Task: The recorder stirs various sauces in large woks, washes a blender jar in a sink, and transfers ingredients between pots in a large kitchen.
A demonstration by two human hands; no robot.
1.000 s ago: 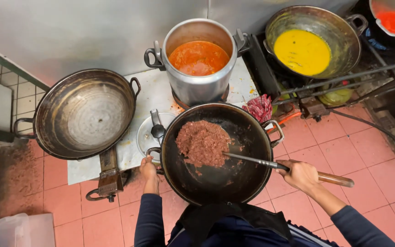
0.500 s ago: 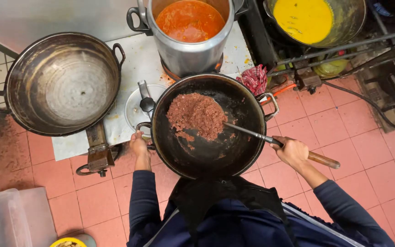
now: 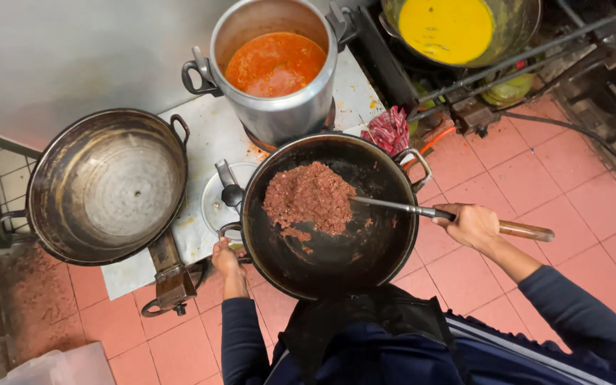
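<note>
A black wok (image 3: pixel 336 267) sits in front of me with a mound of reddish-brown minced food (image 3: pixel 309 197) in its far left part. My left hand (image 3: pixel 225 258) grips the wok's near left handle. My right hand (image 3: pixel 473 224) is closed on the wooden-ended handle of a long metal spatula (image 3: pixel 408 208), whose blade rests against the right side of the mince.
An empty large metal wok (image 3: pixel 105 185) stands at left. A steel pot of orange sauce (image 3: pixel 275 64) is behind, and a pan of yellow liquid (image 3: pixel 445 27) at top right. A red cloth (image 3: pixel 389 130) lies by the wok. A small lid with a ladle (image 3: pixel 221 198) is between the woks.
The view has shifted, so everything sits lower and left in frame. The spatula blade has moved in against the mince. Both hands keep their holds.
</note>
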